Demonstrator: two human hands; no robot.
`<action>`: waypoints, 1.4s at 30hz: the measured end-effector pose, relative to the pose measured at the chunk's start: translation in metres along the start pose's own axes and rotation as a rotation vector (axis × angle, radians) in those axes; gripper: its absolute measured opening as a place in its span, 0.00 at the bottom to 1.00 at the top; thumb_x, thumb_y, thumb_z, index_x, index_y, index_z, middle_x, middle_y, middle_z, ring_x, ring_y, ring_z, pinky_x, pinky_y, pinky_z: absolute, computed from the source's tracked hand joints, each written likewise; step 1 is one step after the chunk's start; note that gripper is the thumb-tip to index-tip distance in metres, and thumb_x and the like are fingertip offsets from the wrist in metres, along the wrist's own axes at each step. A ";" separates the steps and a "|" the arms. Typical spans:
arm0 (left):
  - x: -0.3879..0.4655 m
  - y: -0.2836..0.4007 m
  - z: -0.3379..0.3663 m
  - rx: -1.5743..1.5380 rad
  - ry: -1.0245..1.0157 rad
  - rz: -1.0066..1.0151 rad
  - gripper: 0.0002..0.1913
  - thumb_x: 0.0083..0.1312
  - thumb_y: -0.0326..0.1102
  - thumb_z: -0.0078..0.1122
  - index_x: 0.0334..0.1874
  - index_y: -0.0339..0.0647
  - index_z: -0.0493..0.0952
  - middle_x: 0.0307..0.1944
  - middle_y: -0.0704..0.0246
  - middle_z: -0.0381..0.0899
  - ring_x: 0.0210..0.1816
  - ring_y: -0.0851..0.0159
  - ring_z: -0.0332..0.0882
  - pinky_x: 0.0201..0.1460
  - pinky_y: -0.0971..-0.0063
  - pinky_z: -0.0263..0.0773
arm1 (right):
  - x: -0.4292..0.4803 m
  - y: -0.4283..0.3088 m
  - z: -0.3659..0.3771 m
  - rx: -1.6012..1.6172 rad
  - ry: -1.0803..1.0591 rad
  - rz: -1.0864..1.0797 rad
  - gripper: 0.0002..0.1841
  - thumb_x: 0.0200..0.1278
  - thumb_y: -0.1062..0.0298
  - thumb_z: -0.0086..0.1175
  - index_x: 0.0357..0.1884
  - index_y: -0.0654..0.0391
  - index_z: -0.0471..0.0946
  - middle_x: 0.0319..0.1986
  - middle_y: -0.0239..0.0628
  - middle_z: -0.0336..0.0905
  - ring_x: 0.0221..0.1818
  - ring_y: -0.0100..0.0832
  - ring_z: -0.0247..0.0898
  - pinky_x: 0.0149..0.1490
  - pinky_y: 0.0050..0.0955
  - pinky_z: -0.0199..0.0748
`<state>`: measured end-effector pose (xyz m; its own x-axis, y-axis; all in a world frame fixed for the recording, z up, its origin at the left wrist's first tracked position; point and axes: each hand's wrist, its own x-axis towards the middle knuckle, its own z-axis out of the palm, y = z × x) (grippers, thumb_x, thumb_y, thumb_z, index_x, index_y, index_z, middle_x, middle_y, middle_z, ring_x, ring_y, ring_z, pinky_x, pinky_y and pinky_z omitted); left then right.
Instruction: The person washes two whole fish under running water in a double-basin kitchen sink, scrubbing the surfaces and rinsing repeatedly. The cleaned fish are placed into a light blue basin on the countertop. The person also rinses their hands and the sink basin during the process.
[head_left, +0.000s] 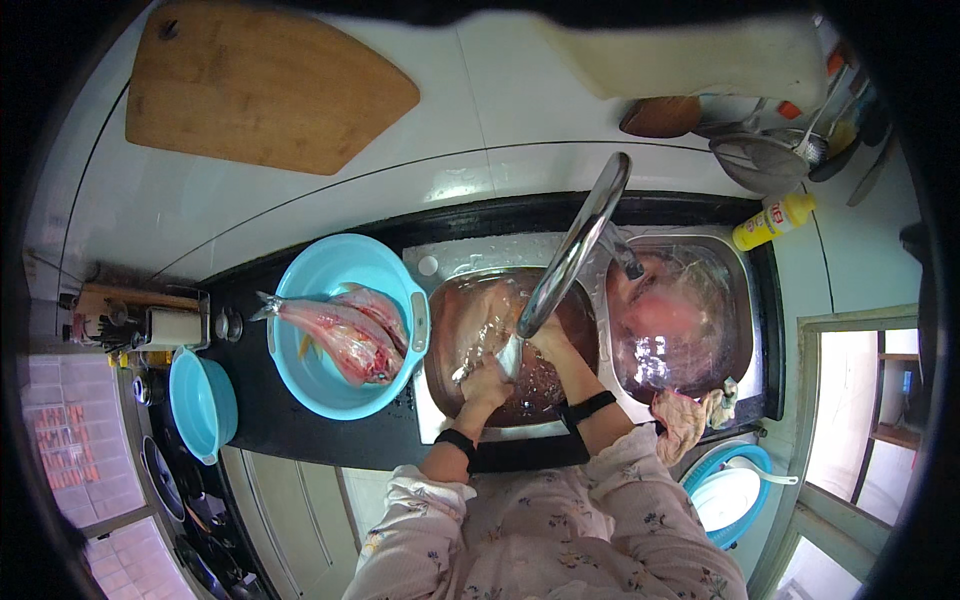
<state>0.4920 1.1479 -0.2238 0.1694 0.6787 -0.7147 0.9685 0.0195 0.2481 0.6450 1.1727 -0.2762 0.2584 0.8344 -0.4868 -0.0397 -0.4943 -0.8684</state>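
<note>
Both of my hands are in the left sink basin (442, 405), which holds reddish-brown water. Under the tap's stream of running water (510, 356), my left hand (486, 384) has its fingers bent at the water surface. My right hand (551, 339) is on the other side of the stream, partly behind the chrome faucet (574, 247). A long pale form (487, 315), possibly a fish, lies under the water beyond my left hand. Ripples and glare hide what my fingers hold. In the light-blue basin (322, 259) on the left lie gutted pinkish fish (341, 330), one tail over the rim.
The right sink basin (742, 322) holds cloudy water with something reddish beneath. A yellow bottle (772, 223) stands behind it; a crumpled cloth (679, 424) hangs at its front edge. A smaller blue basin (202, 409) is far left. A wooden cutting board (262, 82) is against the wall.
</note>
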 end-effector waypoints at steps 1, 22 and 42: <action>0.004 -0.004 0.003 -0.044 0.032 0.016 0.40 0.47 0.45 0.67 0.58 0.40 0.54 0.52 0.55 0.70 0.49 0.51 0.74 0.52 0.63 0.69 | -0.002 -0.001 -0.001 0.085 0.032 0.030 0.24 0.35 0.70 0.67 0.38 0.63 0.71 0.31 0.37 0.76 0.35 0.31 0.73 0.42 0.28 0.71; 0.065 -0.036 0.017 -1.695 -0.122 -0.183 0.08 0.53 0.35 0.67 0.29 0.43 0.75 0.18 0.77 0.71 0.18 0.77 0.67 0.17 0.82 0.61 | -0.069 0.014 0.006 0.267 -0.355 0.527 0.27 0.44 0.68 0.66 0.48 0.61 0.69 0.31 0.32 0.72 0.32 0.21 0.69 0.32 0.20 0.69; 0.031 -0.036 0.008 -1.379 -0.181 -0.011 0.19 0.58 0.34 0.61 0.50 0.33 0.72 0.39 0.62 0.78 0.36 0.64 0.76 0.36 0.72 0.73 | -0.081 0.038 0.023 -0.359 0.340 -0.097 0.32 0.40 0.72 0.66 0.52 0.65 0.67 0.39 0.41 0.75 0.47 0.35 0.69 0.55 0.30 0.63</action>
<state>0.4641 1.1622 -0.2603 0.2868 0.5726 -0.7681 0.0282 0.7963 0.6042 0.6000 1.0926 -0.2718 0.5469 0.7834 -0.2954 0.3189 -0.5211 -0.7917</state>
